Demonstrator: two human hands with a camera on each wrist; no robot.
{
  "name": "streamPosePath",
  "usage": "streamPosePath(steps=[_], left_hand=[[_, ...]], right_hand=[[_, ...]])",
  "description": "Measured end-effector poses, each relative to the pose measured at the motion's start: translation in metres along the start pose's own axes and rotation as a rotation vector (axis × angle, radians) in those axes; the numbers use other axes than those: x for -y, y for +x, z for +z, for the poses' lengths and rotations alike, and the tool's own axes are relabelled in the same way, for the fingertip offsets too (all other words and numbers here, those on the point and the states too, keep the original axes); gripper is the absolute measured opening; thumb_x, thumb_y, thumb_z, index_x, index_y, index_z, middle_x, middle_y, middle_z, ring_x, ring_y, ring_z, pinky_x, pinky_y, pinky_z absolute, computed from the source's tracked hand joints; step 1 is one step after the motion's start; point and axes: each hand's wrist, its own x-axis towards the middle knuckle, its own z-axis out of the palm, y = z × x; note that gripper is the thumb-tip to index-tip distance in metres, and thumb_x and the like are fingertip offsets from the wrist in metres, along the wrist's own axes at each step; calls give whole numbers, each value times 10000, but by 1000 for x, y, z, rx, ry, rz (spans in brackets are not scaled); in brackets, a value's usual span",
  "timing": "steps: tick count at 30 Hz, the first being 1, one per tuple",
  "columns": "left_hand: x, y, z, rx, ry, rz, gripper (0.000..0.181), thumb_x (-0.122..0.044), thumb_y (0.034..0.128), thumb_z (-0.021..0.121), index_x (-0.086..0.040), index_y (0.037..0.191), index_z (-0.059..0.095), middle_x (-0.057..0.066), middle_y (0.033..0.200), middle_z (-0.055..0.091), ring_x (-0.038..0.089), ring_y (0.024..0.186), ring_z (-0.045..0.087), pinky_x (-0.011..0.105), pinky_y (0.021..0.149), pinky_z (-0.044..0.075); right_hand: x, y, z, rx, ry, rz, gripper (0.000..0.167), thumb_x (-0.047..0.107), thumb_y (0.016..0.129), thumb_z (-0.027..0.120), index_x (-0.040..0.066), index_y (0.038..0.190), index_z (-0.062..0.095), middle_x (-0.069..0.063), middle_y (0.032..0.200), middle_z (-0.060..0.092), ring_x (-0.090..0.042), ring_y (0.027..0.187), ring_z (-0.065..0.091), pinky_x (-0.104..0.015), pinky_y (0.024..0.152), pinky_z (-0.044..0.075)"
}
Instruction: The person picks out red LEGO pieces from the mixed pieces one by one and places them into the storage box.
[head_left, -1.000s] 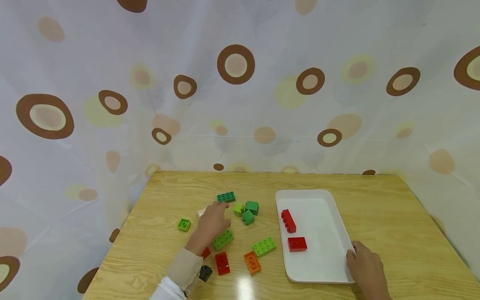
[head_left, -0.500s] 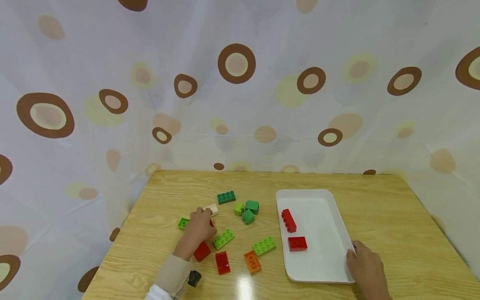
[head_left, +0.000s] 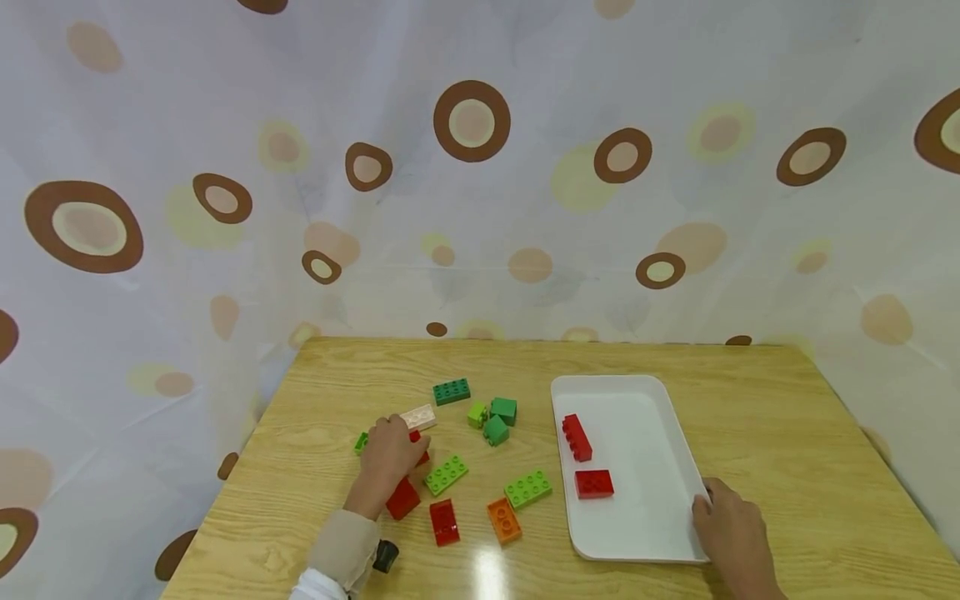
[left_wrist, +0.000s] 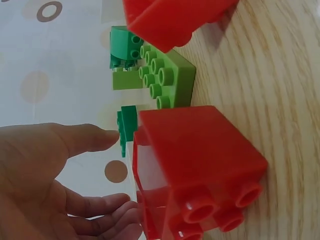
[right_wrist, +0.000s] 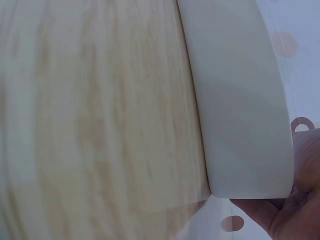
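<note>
My left hand (head_left: 389, 460) hovers low over the left part of the table, its thumb and fingers spread around a red brick (head_left: 423, 457) that it partly hides. In the left wrist view, the thumb stands apart from the loosely bent fingers; a large red brick (left_wrist: 205, 150) hides some fingertips, so contact is unclear. Below the palm, near the wrist, lies another red brick (head_left: 403, 500). My right hand (head_left: 731, 529) grips the right rim of a white tray (head_left: 652, 508), which holds two red bricks (head_left: 577, 437), one on its side.
Light green bricks (head_left: 447, 474), an orange brick (head_left: 504, 521), a red brick (head_left: 444, 523) and a white brick (head_left: 418, 417) lie around the left hand. Dark green bricks (head_left: 496, 430) are farther back. A patterned curtain (head_left: 480, 208) borders the wooden table (head_left: 787, 433).
My left hand has moved back and left from near the dark green brick to the red brick beside the white one, uncovering the white brick. The right hand keeps its hold on the tray.
</note>
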Motion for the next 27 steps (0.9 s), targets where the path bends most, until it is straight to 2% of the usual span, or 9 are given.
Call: streamPosePath(steps=[9,15,22,27], left_hand=[[4,5,10,16,-28,0,450,-264,890,755,126,1005,561,152,819,501,258,710,490,354,616,468],[5,6,12,21,-50,44,330,-144,847,745,107,945,556,146,812,501,251,698,486,346,621,469],[4,9,12,79,-69,68,268,-30,854,701,128,1023,566,166,883,512,252,752,489,358,670,481],[3,10,13,85,-57,84,291,-12,862,711,148,1059,569,203,921,531,273,786,524,397,713,519]], right_hand=[[0,-1,0,0,7,-8,345,40,948,478,-197,1192,535,-386,1158,577,-581,1000,572,-593,766,486],[0,-1,0,-3,6,4,342,33,944,489,-199,1192,534,-384,1157,579,-574,1000,577,-588,764,490],[-2,-2,1,-15,7,-8,334,34,943,488,-192,1184,538,-383,1143,583,-585,990,573,-598,766,484],[-1,-2,1,-14,11,-9,333,32,940,482,-194,1178,540,-382,1135,587,-579,974,582,-591,751,488]])
